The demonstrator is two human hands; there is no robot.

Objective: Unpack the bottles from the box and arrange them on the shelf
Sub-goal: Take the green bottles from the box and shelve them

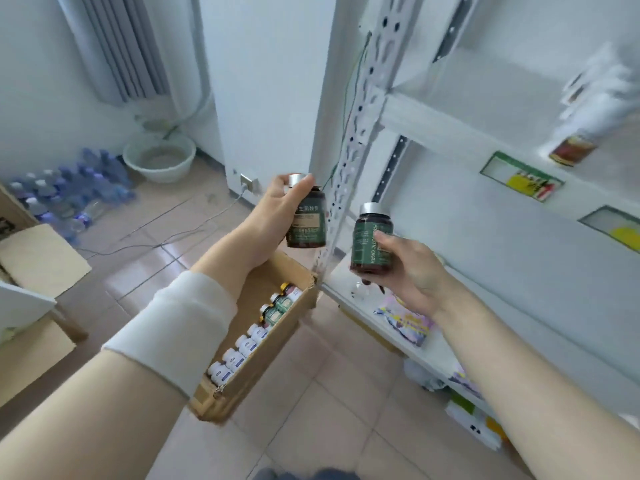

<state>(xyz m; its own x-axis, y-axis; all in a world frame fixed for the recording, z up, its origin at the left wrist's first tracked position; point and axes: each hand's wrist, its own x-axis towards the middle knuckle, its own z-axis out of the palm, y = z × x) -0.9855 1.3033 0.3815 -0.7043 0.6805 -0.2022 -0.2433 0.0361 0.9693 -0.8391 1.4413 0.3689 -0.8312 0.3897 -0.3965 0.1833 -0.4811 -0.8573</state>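
Fingers (301, 190) of left hand (273, 209) curled round dark glass bottle (308, 223); right hand (407, 268) gripped second bottle (372, 240). Both arms outstretched, raised over cardboard box (277, 351), beside white metal shelf (450, 126).

Water pack (69, 199) and white basin (159, 157) on floor (180, 258) well left of left grip (277, 209); pink packet (405, 320) under right grip (405, 268).

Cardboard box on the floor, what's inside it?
In the cardboard box, a row along one wall: four white-capped bottles nearest, then two green-labelled bottles, then a gold-capped bottle. The left forearm covers the rest of the inside, so anything there is hidden.
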